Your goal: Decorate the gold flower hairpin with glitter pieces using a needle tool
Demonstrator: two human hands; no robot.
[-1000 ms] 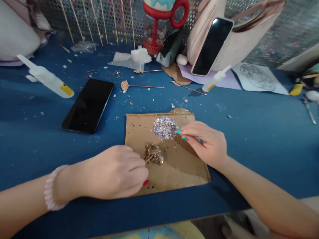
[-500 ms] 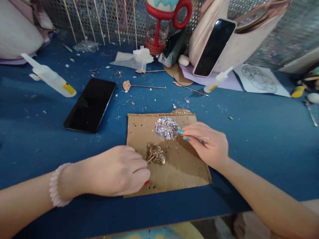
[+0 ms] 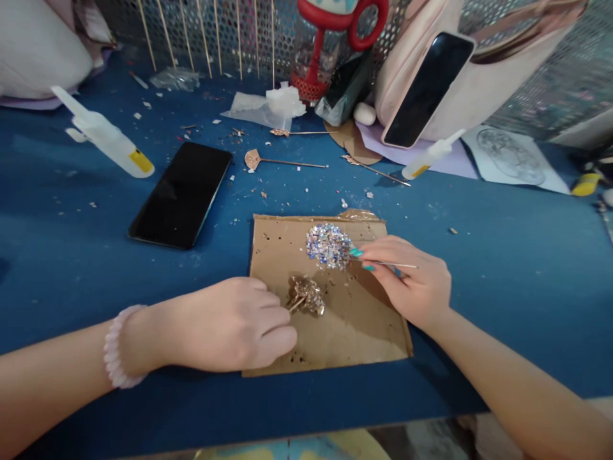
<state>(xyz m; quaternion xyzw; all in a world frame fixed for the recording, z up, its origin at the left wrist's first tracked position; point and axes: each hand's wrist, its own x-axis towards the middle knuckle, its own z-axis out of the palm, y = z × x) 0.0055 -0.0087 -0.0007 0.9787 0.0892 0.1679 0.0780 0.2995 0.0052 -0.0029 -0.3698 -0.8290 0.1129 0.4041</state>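
My left hand [image 3: 239,326] is closed around the stem of a gold metal hairpin whose ornate head [image 3: 306,296] hangs just over a piece of cardboard [image 3: 354,332]. Small shiny bits cover part of that head. In a pinch, my right hand [image 3: 407,275] holds a thin metal stick [image 3: 393,263]. Its tip end lies at the right edge of a pile of rhinestones [image 3: 328,245], mostly blue, silver and clear, on the upper part of the cardboard. The tip itself is hidden by the fingers and stones.
A black phone [image 3: 182,195] and a glue bottle [image 3: 108,137] lie at left. Several gold hairpins, among them one with a fan head [image 3: 251,160], lie behind the cardboard. A smaller glue bottle [image 3: 431,156], a propped phone [image 3: 428,89] and a handbag [image 3: 507,76] are at back right.
The whole scene has shifted slightly right as the camera turned. Both hands keep their grips, and the left thumb has turned so its red nail no longer shows.
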